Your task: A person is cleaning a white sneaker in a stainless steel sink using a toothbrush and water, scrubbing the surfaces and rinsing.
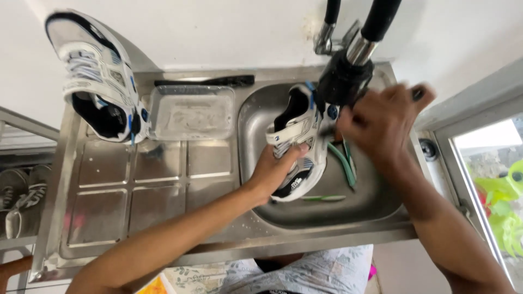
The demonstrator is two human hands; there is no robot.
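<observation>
Two bare hands work over a steel sink [256, 117]. The left hand [274, 170] holds a white sneaker [298, 133] with blue and black trim. Its fingers [297, 151] wrap around the side of the shoe and grip it tight. The shoe is inside the sink bowl, tilted up, with its opening facing the far wall. The right hand [381, 122] is just to the right of the shoe, close to it, under a black faucet head [344, 80]. This hand is blurry. Its fingers are curled, but I cannot tell if they hold something or just rub the shoe. One fingernail on it is dark.

Some green things lie in the bowl. A long green strip [344, 163] lies to the right of the shoe. A thin green stick [323, 198] lies near the shoe's near end.

Left of the bowl is the flat steel surface [131, 190] with square dents. A clear plastic tray [192, 111] rests at its far side. A black brush [207, 81] lies behind the tray, along the wall. A second white sneaker [95, 76] stands at the far left corner, leaning on the white wall. More shoes [19, 190] sit lower down on the left, past the edge. A window frame is on the right.
</observation>
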